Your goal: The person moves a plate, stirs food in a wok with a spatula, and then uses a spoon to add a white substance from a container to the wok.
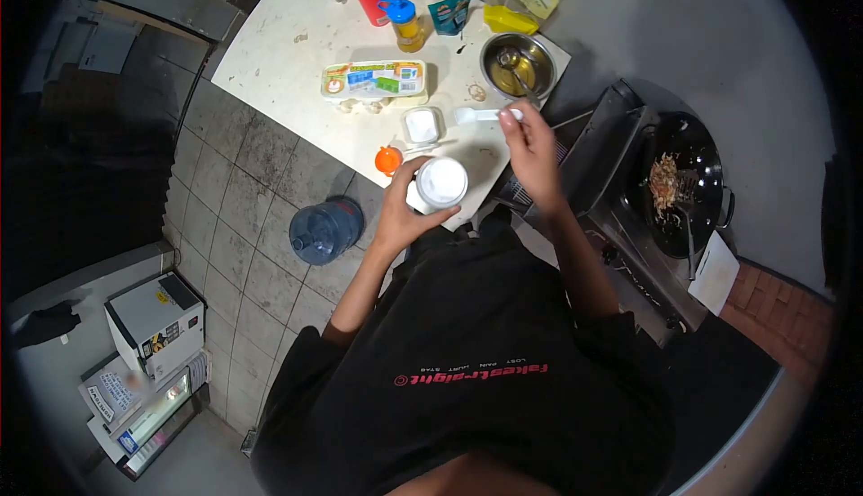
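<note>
My left hand (pixel 403 213) is wrapped around a round jar (pixel 442 182) of white powder, held at the near edge of the table. In my right hand (pixel 534 156) is a small white plastic spoon (pixel 476 116), pinched by its handle above the table. The spoon's head points left, apart from the jar. Beyond the jar stands a small clear container (pixel 421 125) with white contents. An orange cap (pixel 388 160) lies to the left of the jar.
An egg carton (pixel 374 80), a red squeeze bottle (pixel 369 0), a blue-capped bottle (pixel 404 25) and a steel bowl (pixel 493 82) with a ladle stand on the white table (pixel 270 46). At right, a wok (pixel 688 235) with food sits on the stove. A water jug (pixel 325 231) is on the floor.
</note>
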A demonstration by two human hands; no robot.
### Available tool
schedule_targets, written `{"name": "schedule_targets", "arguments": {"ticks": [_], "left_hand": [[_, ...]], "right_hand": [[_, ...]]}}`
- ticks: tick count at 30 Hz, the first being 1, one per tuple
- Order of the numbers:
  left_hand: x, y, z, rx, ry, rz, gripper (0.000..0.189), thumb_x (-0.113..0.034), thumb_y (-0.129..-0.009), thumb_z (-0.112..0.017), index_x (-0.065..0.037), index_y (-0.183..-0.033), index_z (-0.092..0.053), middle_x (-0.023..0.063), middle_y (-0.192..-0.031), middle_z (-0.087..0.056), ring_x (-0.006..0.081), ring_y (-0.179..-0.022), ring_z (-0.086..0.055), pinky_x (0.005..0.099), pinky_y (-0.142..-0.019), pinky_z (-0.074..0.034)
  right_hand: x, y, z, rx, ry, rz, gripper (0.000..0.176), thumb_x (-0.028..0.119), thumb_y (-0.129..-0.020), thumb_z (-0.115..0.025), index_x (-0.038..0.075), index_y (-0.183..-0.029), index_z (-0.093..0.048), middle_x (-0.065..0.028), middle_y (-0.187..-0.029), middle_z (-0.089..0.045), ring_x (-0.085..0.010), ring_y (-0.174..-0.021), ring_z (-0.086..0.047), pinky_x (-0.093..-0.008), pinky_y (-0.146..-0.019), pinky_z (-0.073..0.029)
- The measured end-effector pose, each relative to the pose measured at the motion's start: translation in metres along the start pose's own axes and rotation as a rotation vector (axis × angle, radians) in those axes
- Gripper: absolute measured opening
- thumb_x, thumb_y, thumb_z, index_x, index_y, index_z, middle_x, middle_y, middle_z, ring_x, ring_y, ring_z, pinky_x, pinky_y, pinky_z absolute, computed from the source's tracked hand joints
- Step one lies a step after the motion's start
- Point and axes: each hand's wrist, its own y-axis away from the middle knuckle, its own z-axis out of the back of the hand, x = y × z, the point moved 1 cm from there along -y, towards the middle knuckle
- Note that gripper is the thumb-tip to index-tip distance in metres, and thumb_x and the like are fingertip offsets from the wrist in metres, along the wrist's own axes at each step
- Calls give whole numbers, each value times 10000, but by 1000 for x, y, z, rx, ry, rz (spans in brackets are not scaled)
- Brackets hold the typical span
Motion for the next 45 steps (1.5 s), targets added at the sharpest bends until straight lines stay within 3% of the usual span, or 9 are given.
{"name": "schedule_targets", "arguments": {"ticks": [8,14,17,19,21,22,28,33,45], "left_hand": [[30,23,73,4,-52,87,762,-152,-607,-914,-3,-1248,-530,141,-1166,-645,215,-1105,-622,359,-993,-464],[41,9,94,65,-83,-1,776,-159,-606,-922,-4,-1255,-525,141,-1185,-629,215,-1103,-620,358,-991,-465],[46,1,87,102,-17,-12,778,-195,-623,-919,-6,-1263,-519,145,-1199,-621,226,-1121,-612,362,-1001,-457],[47,-3,74,109,2,27,770,-225,-637,-913,-24,-1271,-526,149,-1201,-617,260,-1129,-604,378,-982,-461],[47,-10,54,145,65,53,766,-257,-653,-895,-43,-1287,-523,167,-1212,-603,311,-1151,-582,408,-964,-462],[50,-14,42,153,68,45,766,-257,-653,-895,-43,-1287,-523,167,-1212,-603,311,-1151,-582,408,-964,-462],[53,-26,-11,306,39,-30,805,-227,-646,-869,-33,-1324,-481,202,-1241,-565,384,-1195,-509,447,-1014,-419],[76,-36,16,65,-369,-186,803,-265,-662,-863,-23,-1319,-468,192,-1278,-486,391,-1185,-467,467,-1002,-396],[171,-102,26,-98,-524,-108,545,-260,-796,-770,-13,-1214,-521,188,-1167,-519,392,-1063,-510,481,-926,-418]], "right_hand": [[-188,-37,-110,216,523,-95,358,361,-908,-684,39,-1017,-571,-141,-740,-622,-281,-634,-582,-412,-634,-474],[-146,-37,-72,253,480,-263,466,370,-885,-710,55,-1159,-503,-106,-638,-518,-257,-614,-575,-385,-608,-464],[-102,-26,-53,278,419,-248,474,315,-869,-735,68,-1189,-488,-122,-852,-630,-226,-748,-613,-353,-634,-461],[-55,3,-50,465,157,66,567,254,-837,-760,116,-1308,-476,-117,-1285,-566,-194,-1016,-566,-320,-806,-464],[-11,28,-57,658,62,44,790,260,-763,-818,120,-1420,-401,-107,-1534,-363,-221,-1303,-452,-349,-974,-409],[-4,41,-62,630,73,-45,927,260,-714,-859,98,-1468,-345,-109,-1484,-411,-238,-1380,-395,-382,-1059,-360],[-56,72,-53,232,81,-198,780,181,-718,-852,68,-1368,-436,-131,-1374,-494,-236,-1295,-480,-395,-1052,-409],[-117,62,-42,-64,319,-16,722,131,-706,-859,51,-1311,-473,-134,-1262,-535,-273,-1207,-538,-394,-1009,-444],[-221,9,-55,-135,371,72,740,98,-705,-855,51,-1328,-458,-172,-1258,-524,-328,-1196,-537,-410,-1023,-445]]}}
